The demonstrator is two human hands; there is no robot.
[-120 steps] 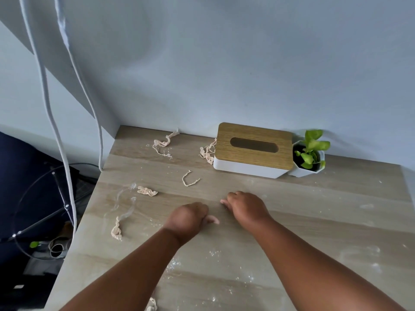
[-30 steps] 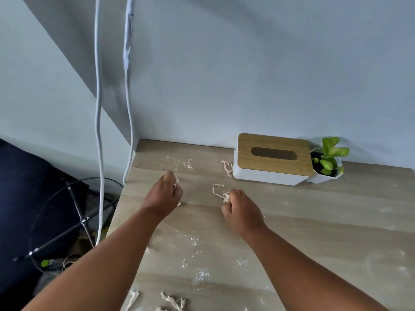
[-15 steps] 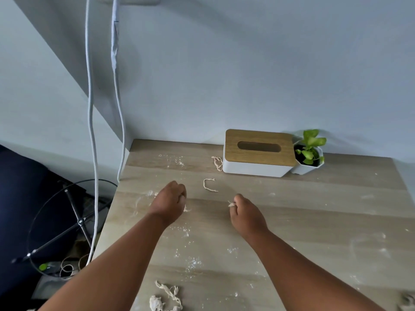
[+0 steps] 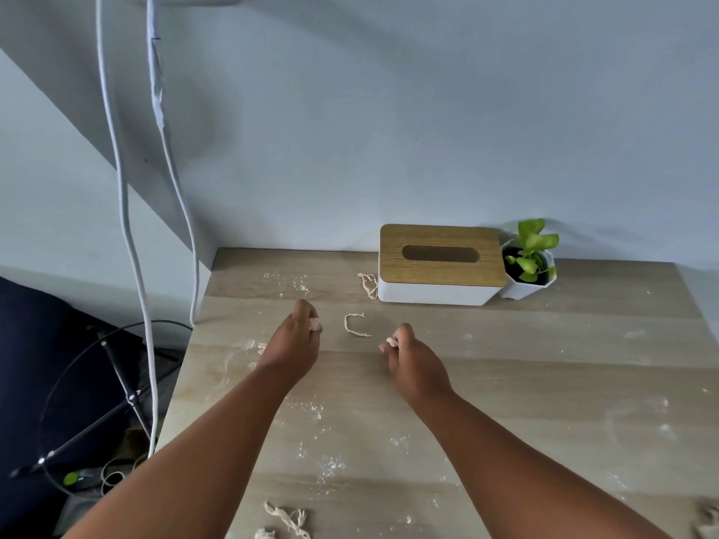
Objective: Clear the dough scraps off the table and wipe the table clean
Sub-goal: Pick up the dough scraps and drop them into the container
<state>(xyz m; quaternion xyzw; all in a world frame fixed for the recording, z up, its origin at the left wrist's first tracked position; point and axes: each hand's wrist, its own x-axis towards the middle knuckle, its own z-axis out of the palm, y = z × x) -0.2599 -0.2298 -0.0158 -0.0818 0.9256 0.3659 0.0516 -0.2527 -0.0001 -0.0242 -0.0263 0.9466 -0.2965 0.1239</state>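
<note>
My left hand [image 4: 292, 344] hovers over the wooden table [image 4: 544, 383], its fingers curled round a pale dough scrap [image 4: 314, 325]. My right hand [image 4: 412, 357] pinches a small dough bit [image 4: 391, 341] at its fingertips. Between the two hands a thin C-shaped dough strip [image 4: 353, 324] lies on the table. Another stringy scrap [image 4: 368, 285] rests against the left end of the tissue box. Several scraps [image 4: 286, 520] lie near the front edge. A small piece [image 4: 261, 348] peeks out left of my left wrist. Flour dust [image 4: 311, 410] speckles the surface.
A white tissue box with a wooden lid [image 4: 439, 262] stands at the back against the wall, with a small potted plant [image 4: 530, 262] to its right. Two white cables [image 4: 128, 227] hang left of the table. A black wire stand [image 4: 116, 390] sits on the floor there.
Over four seconds, the scraps at the far left of the table have gone and both hands now hold dough. In the last half second the hands barely shifted.
</note>
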